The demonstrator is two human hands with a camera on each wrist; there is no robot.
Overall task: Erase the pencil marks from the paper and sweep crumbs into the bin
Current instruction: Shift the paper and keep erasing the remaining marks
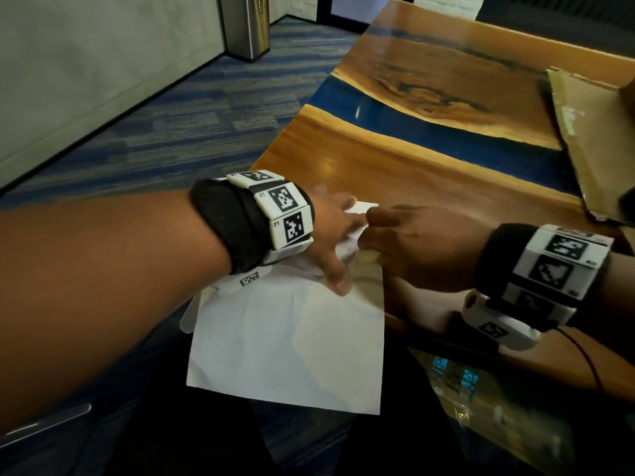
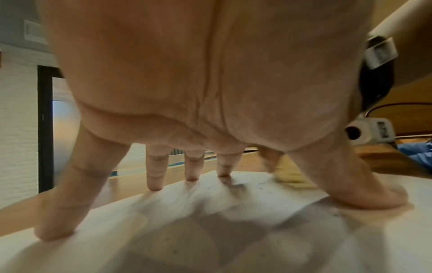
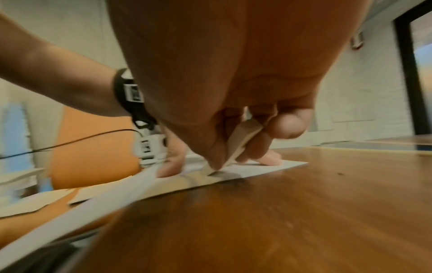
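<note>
- Paper (image 1: pixel 288 341) is lying on the table (image 1: pixel 429 173), its near part overhanging the edge at 6 o'clock.
- Left hand (image 1: pixel 330 235) is pressing the paper, fingers (image 2: pixel 154 171) spread wide and straight.
- Right hand (image 1: pixel 412 245) is pinching the eraser (image 3: pixel 240 140), its tip touching the paper at 12 o'clock.

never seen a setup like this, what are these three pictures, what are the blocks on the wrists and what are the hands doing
No machine here: a person wears three cameras, one on the head and one on each wrist; the patterned blocks are wristbands. The head view looks down at a wooden table with a sheet of paper overhanging its near edge. The left hand presses the paper flat with spread fingers. The right hand pinches a pale eraser, its tip on the paper near faint pencil marks. A cardboard piece lies further right.
</note>
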